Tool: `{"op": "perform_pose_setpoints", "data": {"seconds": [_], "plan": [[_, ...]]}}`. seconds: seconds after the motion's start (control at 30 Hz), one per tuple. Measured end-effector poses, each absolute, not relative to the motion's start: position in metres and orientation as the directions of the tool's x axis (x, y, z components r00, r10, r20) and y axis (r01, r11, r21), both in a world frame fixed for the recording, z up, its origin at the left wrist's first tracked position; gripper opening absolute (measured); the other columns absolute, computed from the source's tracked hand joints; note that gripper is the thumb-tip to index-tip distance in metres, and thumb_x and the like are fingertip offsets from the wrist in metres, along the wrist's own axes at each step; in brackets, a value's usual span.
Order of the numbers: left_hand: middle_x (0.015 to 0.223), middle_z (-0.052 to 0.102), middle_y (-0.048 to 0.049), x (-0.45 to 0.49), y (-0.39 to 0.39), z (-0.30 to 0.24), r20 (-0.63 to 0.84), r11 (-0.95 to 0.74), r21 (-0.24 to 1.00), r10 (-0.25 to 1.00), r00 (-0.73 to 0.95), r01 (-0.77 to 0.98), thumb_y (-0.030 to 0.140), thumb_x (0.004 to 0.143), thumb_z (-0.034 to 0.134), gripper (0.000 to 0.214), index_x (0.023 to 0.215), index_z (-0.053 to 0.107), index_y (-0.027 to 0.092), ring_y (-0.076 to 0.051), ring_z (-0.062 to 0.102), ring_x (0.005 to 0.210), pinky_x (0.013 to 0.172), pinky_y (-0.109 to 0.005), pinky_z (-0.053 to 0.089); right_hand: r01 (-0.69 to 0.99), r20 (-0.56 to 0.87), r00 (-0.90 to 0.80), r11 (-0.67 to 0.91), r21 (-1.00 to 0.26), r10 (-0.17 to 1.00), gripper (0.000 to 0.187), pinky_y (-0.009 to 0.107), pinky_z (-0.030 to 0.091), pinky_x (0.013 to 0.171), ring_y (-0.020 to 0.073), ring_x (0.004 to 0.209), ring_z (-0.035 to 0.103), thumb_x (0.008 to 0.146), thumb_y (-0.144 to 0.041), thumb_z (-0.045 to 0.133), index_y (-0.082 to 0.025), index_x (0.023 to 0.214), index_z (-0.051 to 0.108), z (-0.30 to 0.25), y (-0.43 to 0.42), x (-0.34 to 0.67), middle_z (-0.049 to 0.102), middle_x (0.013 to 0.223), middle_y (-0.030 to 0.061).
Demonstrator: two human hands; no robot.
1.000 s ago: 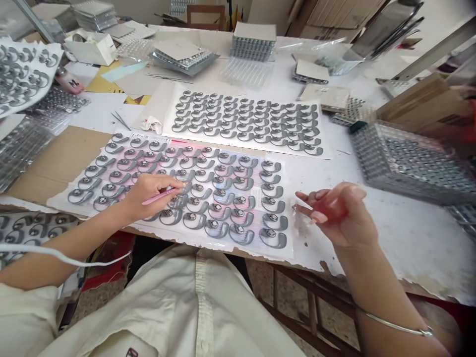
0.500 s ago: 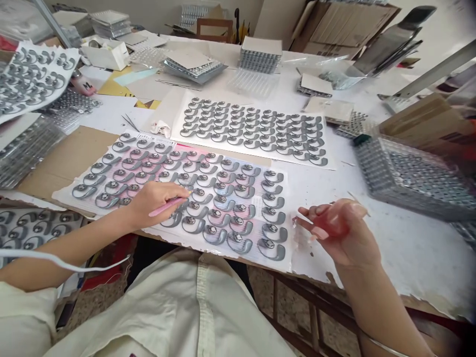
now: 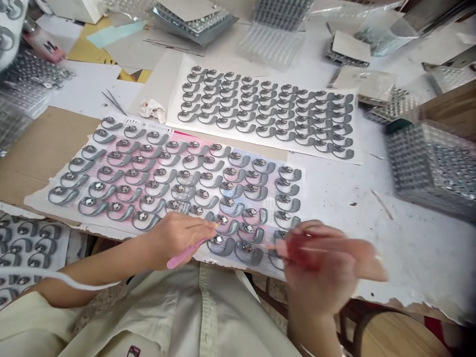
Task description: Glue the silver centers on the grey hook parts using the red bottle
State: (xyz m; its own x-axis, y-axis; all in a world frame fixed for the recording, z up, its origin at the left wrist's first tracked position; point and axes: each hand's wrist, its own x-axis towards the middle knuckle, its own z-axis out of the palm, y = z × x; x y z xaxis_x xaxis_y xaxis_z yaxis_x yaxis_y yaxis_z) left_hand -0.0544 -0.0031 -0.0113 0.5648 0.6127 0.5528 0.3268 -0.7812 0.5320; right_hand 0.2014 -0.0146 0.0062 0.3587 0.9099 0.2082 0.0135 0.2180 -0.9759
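Note:
My left hand is closed around a slim pink tool, its yellowish tip at the near rows of a sheet. That backing sheet carries rows of grey curved pieces, each with a round stone setting. Over the sheet's near right corner is my right hand, smeared by motion, its fingers curled around something red that I cannot make out. It hides part of the rightmost column of pieces.
Behind lies a second white sheet with similar grey pieces. Tweezers and a crumpled tissue rest left of it. Clear trays of small stones are stacked at right. A pink-and-clear bottle stands at far left.
My right hand has moved left, onto the sheet's near right corner. My left hand has shifted right and nearer to my body with the pink tool. The view has tilted down and closer.

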Motion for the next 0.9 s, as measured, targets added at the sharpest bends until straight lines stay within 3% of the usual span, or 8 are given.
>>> {"op": "perform_pose_setpoints", "data": {"seconds": [0.13, 0.27, 0.5, 0.9], "plan": [[0.102, 0.073, -0.0098, -0.057, -0.001, -0.014, 0.568, -0.809, 0.497, 0.577, 0.587, 0.315, 0.005, 0.085, 0.052, 0.025, 0.108, 0.060, 0.010, -0.015, 0.070, 0.094, 0.074, -0.022, 0.060, 0.079, 0.414, 0.338, 0.413, -0.907, 0.845, 0.021, 0.035, 0.048, 0.063, 0.0194, 0.075, 0.058, 0.080, -0.037, 0.068, -0.018, 0.086, 0.063, -0.005, -0.015, 0.173, 0.059, 0.079, 0.0041], [0.101, 0.072, -0.0131, -0.056, -0.001, -0.010, 0.561, -0.845, 0.414, 0.529, 0.637, 0.337, 0.007, 0.088, 0.051, 0.019, 0.106, 0.060, 0.006, -0.017, 0.071, 0.089, 0.066, -0.025, 0.061, 0.199, 0.526, 0.279, 0.488, -0.850, 0.803, 0.017, 0.037, 0.048, 0.065, 0.0207, 0.078, 0.059, 0.082, -0.031, 0.066, -0.017, 0.091, 0.064, -0.008, -0.009, 0.165, 0.061, 0.081, 0.0045], [0.099, 0.072, -0.0151, -0.054, -0.004, -0.007, 0.547, -0.866, 0.341, 0.499, 0.672, 0.366, 0.015, 0.096, 0.039, 0.025, 0.101, 0.061, 0.006, -0.017, 0.070, 0.078, 0.058, -0.027, 0.058, 0.240, 0.506, 0.280, 0.450, -0.860, 0.816, 0.017, 0.036, 0.047, 0.063, 0.0191, 0.076, 0.057, 0.082, -0.033, 0.067, -0.019, 0.091, 0.063, -0.017, -0.004, 0.158, 0.061, 0.080, 0.0033], [0.098, 0.071, -0.0168, -0.055, -0.004, -0.007, 0.549, -0.872, 0.334, 0.489, 0.678, 0.359, 0.014, 0.093, 0.041, 0.024, 0.099, 0.063, 0.005, -0.018, 0.069, 0.075, 0.057, -0.029, 0.058, 0.282, 0.475, 0.232, 0.409, -0.868, 0.849, 0.017, 0.035, 0.048, 0.064, 0.0191, 0.076, 0.057, 0.081, -0.034, 0.067, -0.020, 0.090, 0.063, -0.016, -0.003, 0.155, 0.062, 0.079, 0.0033]]}}
